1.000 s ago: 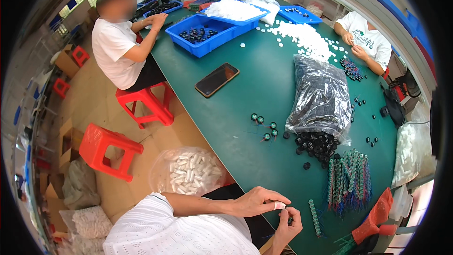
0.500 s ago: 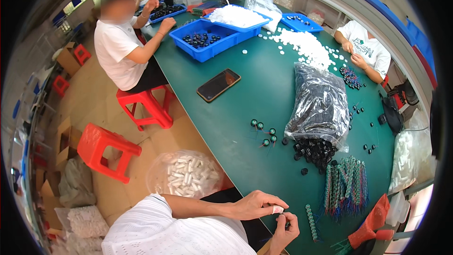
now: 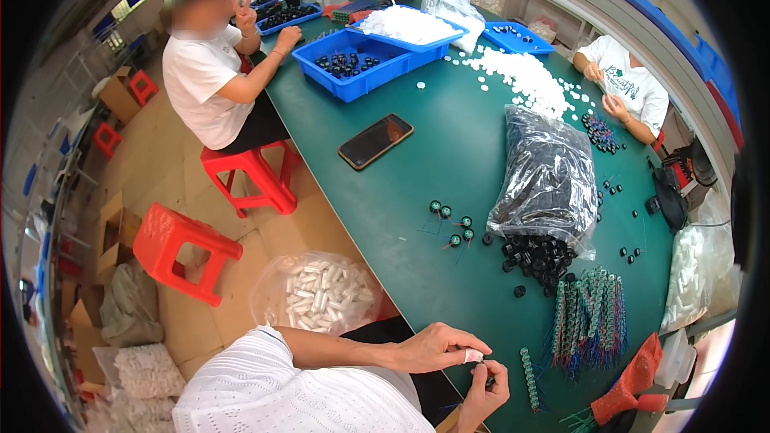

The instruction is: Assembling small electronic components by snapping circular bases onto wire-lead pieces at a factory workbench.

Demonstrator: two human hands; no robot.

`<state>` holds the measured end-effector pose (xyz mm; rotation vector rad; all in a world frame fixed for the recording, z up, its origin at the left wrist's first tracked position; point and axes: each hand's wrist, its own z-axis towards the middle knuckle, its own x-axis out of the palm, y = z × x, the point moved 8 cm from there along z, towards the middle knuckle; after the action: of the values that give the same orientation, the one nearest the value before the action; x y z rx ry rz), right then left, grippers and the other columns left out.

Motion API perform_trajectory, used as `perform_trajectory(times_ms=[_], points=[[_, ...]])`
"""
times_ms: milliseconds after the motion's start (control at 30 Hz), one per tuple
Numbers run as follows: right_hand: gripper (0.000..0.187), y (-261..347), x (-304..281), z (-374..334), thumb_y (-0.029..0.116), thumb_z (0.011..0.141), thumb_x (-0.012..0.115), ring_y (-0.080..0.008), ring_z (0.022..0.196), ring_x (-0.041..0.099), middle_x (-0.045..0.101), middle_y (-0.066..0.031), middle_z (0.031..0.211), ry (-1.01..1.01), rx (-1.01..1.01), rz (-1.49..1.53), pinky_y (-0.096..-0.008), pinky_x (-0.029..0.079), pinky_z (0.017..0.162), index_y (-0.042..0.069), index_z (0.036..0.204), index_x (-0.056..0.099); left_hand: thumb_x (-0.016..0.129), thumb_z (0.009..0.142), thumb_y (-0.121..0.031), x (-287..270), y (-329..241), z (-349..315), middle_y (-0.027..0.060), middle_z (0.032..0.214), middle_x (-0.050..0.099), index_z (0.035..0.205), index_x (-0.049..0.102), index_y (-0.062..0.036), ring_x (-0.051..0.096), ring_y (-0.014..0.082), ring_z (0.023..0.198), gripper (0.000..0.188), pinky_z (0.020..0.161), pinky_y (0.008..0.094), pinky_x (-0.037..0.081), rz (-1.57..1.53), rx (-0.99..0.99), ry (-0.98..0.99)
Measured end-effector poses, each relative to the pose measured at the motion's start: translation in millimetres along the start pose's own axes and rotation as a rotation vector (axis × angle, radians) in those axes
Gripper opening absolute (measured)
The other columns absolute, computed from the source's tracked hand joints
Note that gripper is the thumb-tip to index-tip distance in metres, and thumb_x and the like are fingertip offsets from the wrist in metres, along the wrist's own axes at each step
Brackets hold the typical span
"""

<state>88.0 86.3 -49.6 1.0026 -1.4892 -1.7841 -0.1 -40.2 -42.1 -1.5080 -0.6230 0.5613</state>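
Note:
My left hand and my right hand meet at the table's near edge, fingertips pinched together. Between them is a small dark piece, mostly hidden by the fingers. White tape wraps a digit of my left hand. Just right of my hands lies a strip of small round green circuit boards with thin wires. Beyond it are several rows of such wired boards and a heap of black round caps. Several caps with green boards fitted lie to the left of that heap.
A clear bag of black parts stands mid-table, with a phone to its left. Farther off are blue trays and scattered white pieces. Two people sit at the table. Red stools and a bag of white tubes are on the floor.
My hands stay almost in place, still pinched together. The person at the far right has moved their hands apart; the person at left has shifted a raised hand. The view has shifted slightly.

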Motion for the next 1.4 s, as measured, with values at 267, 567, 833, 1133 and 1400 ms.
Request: perform_trajectory(times_ms=[267, 567, 833, 1133, 1400], points=[[0.009, -5.3, -1.7, 0.1, 0.003, 0.087, 0.066, -0.009, 0.065, 0.048, 0.056, -0.0023, 0.076, -0.031, -0.008, 0.025, -0.0217, 0.038, 0.06, -0.003, 0.084, 0.059, 0.061, 0.094, -0.019, 1.4, 4.4, 0.7, 0.0104, 0.109, 0.07, 0.116, 0.067, -0.0025, 0.065, 0.0166, 0.095, 0.028, 0.08, 0.0301, 0.053, -0.006, -0.025, 0.018], [0.004, 0.0, -4.7, 1.2, -0.005, 0.083, 0.062, -0.0096, 0.066, 0.05, 0.057, -0.0036, 0.076, 0.007, -0.017, 0.031, -0.0211, 0.039, 0.06, -0.002, 0.083, 0.059, 0.06, 0.094, -0.02, -3.4, -1.5, 0.0, 0.0087, 0.101, 0.071, 0.115, 0.067, -0.0036, 0.065, 0.0135, 0.085, 0.028, 0.073, 0.0281, 0.051, 0.005, 0.03, -0.024], [0.005, -6.0, -5.6, -2.2, -0.007, 0.081, 0.06, -0.0096, 0.064, 0.053, 0.059, -0.0045, 0.076, -0.008, 0.005, 0.061, -0.0213, 0.042, 0.06, -0.002, 0.083, 0.06, 0.059, 0.093, -0.009, -167.6, -104.2, 9.3, 0.0112, 0.093, 0.067, 0.154, 0.0, -0.0115, 0.063, 0.0149, 0.078, 0.085, 0.071, 0.029, 0.051, -0.169, 0.439, -0.535], [0.003, -6.8, -7.8, 0.7, -0.005, 0.083, 0.061, -0.0107, 0.066, 0.055, 0.059, -0.0047, 0.078, -0.012, 0.001, 0.018, -0.022, 0.044, 0.06, -0.002, 0.084, 0.06, 0.059, 0.094, -0.012, -192.0, -98.7, 21.4, 0.0111, 0.105, 0.068, 0.14, 0.043, -0.0062, 0.066, 0.0144, 0.083, 0.049, 0.07, 0.0272, 0.054, -0.161, 0.295, -0.415], [0.004, -4.3, -4.0, -4.3, -0.005, 0.084, 0.06, -0.0116, 0.066, 0.055, 0.058, -0.0046, 0.077, -0.059, 0.025, 0.016, -0.0222, 0.044, 0.061, -0.002, 0.083, 0.059, 0.06, 0.096, -0.02, -46.1, 8.1, 5.8, 0.0046, 0.104, 0.068, 0.119, 0.065, -0.0034, 0.064, 0.0096, 0.087, 0.029, 0.069, 0.0231, 0.053, -0.398, -0.063, 0.011]])
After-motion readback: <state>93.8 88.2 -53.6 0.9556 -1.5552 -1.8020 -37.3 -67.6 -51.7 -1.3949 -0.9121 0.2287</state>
